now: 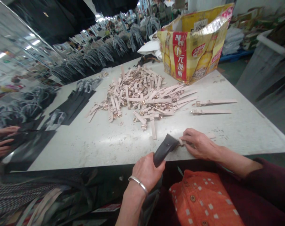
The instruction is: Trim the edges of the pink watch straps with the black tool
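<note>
My left hand [147, 172], with a silver bangle at the wrist, is wrapped round a black curved tool [165, 149] with a flared end; I cannot make out its exact kind. The flared end is close to a pale beige buckle strap [182, 142] at the table's front edge. My right hand [199, 144] pinches that strap, and its fingers cover most of it. Farther back lies a big heap of similar buckle straps [142, 94]. To the right of the heap, two straps [213, 111] lie side by side.
A yellow beer carton [191, 53] stands open at the table's back right. Black pieces with plastic-wrapped handles [74, 106] lie on the left, near another person's hands [3, 142]. A grey bin [262, 69] stands beyond the white table's [109, 141] right edge.
</note>
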A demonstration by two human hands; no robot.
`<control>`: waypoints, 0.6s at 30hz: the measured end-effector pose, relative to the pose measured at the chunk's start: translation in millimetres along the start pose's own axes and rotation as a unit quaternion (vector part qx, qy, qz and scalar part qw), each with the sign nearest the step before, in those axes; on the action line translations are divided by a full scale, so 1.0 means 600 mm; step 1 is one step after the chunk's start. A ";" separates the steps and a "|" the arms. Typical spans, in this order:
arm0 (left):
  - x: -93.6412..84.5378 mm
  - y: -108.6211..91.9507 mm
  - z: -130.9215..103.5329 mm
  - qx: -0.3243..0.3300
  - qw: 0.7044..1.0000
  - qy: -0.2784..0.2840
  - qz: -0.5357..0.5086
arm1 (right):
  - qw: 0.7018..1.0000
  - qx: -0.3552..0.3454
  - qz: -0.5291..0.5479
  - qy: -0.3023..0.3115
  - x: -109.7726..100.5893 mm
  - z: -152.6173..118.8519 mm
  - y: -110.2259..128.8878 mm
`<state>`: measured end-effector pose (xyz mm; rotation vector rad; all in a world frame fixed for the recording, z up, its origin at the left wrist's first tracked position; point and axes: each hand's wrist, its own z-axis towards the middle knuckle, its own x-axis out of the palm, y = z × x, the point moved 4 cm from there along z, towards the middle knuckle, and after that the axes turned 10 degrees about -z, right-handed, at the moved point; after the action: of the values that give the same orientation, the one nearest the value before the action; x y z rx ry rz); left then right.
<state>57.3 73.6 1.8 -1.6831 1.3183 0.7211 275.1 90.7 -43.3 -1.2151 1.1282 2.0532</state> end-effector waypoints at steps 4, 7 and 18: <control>-0.003 -0.001 0.001 -0.009 1.000 0.003 -0.003 | 1.000 0.006 -0.014 0.012 0.000 0.004 0.002; -0.005 -0.003 0.002 -0.009 1.000 0.000 -0.007 | 0.997 0.016 -0.062 0.031 0.002 0.009 0.002; 0.001 -0.013 0.011 0.009 1.000 -0.001 -0.010 | 0.996 0.022 -0.079 0.024 -0.008 -0.007 -0.017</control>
<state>65.5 79.7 0.2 -1.6789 1.3012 0.6956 286.8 92.6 -44.0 -1.2945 1.0582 1.8822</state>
